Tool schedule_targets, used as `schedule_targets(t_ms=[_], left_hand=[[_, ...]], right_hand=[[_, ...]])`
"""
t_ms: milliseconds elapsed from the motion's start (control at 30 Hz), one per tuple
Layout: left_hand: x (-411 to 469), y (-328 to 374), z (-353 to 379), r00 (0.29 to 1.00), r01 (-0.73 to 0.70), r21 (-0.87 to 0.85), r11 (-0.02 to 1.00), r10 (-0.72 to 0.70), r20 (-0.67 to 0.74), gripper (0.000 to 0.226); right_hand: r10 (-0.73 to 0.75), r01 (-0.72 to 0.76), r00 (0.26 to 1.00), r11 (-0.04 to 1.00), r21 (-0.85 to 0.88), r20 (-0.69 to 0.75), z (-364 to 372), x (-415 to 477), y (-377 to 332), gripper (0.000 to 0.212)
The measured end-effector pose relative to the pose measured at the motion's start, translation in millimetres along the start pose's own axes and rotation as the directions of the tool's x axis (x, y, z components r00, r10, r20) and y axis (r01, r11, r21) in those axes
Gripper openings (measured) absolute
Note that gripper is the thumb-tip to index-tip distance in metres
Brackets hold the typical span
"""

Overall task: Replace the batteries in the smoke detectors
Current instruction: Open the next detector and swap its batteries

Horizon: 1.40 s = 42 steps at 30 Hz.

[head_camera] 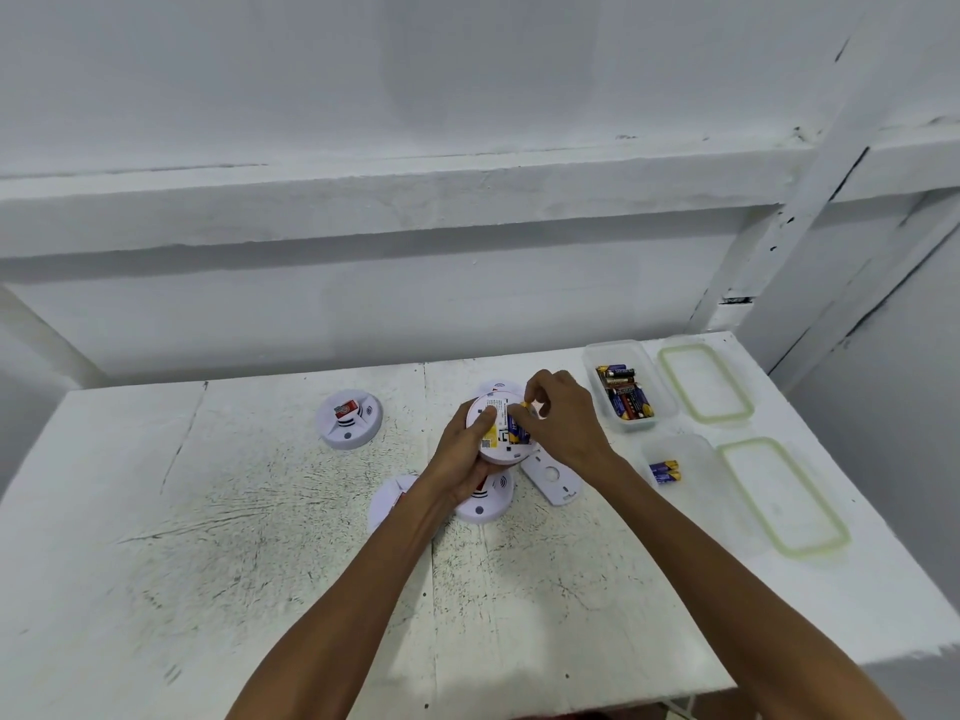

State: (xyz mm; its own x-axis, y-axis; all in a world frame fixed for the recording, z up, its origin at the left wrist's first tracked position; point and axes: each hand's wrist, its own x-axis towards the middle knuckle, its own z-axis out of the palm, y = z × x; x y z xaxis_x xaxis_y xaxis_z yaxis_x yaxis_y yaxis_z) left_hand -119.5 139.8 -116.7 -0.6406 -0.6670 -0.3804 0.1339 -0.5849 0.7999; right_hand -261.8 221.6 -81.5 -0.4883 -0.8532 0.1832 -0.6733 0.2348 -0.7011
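My left hand (464, 453) grips a round white smoke detector (500, 449) held back side up over the table's middle, thumb pressed on its label. Blue and yellow batteries (518, 431) lie in its open compartment. My right hand (563, 418) pinches the yellow end of one battery at the compartment's top. A white cover plate (551, 476) lies just right of the detector. Another detector (349, 419) with a red battery on top sits to the left. A third detector (485, 502) lies under my left wrist, partly hidden.
A clear tub (628, 387) with several batteries stands at the back right, its green-rimmed lid (705, 383) beside it. A second tub (675, 462) nearer me holds two blue batteries (665, 471), with its lid (782, 495) to the right. The white table (260, 537) ends at right and front edges.
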Motion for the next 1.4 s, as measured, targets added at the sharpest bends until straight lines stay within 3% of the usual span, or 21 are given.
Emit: schedule_targets(t_ms=[133, 300, 433, 567, 700, 833, 1067, 1400], left_hand=[[0, 0, 2, 0.999, 0.03, -0.031, 0.999, -0.029, 0.029, 0.033], [1, -2, 12, 0.998, 0.039, -0.018, 0.999, -0.038, 0.049, 0.033], [2, -3, 19, 0.997, 0.041, 0.002, 0.999, -0.041, 0.07, 0.032], [1, -4, 30, 0.992, 0.041, 0.03, 0.999, -0.044, 0.117, 0.026], [3, -11, 40, 0.991, 0.046, 0.051, 0.998, -0.051, 0.12, 0.036], [3, -18, 48, 0.991, 0.071, 0.049, 0.996, -0.076, 0.112, 0.027], [9, -31, 56, 0.984, 0.129, 0.062, 0.99, -0.136, 0.119, 0.034], [12, -42, 68, 0.967, 0.167, 0.078, 0.983, -0.179, 0.179, 0.026]], right_hand=[[0.042, -0.039, 0.998, 0.997, 0.072, -0.05, 0, -4, 0, 0.016], [0.037, -0.037, 0.99, 0.999, -0.001, -0.134, -4, -7, 0, 0.013], [0.051, -0.049, 0.992, 0.999, 0.024, -0.118, -16, -10, 1, 0.011], [0.163, -0.151, 0.984, 0.979, 0.14, -0.079, -34, -12, 7, 0.014], [0.252, -0.22, 0.958, 0.951, 0.217, -0.135, -52, -16, 18, 0.01], [0.379, -0.332, 0.907, 0.912, 0.243, -0.182, -79, -24, 38, 0.009], [0.53, -0.548, 0.804, 0.836, 0.009, -0.271, -113, -55, 95, 0.017], [0.653, -0.684, 0.719, 0.725, -0.075, -0.238, -80, -89, 114, 0.028]])
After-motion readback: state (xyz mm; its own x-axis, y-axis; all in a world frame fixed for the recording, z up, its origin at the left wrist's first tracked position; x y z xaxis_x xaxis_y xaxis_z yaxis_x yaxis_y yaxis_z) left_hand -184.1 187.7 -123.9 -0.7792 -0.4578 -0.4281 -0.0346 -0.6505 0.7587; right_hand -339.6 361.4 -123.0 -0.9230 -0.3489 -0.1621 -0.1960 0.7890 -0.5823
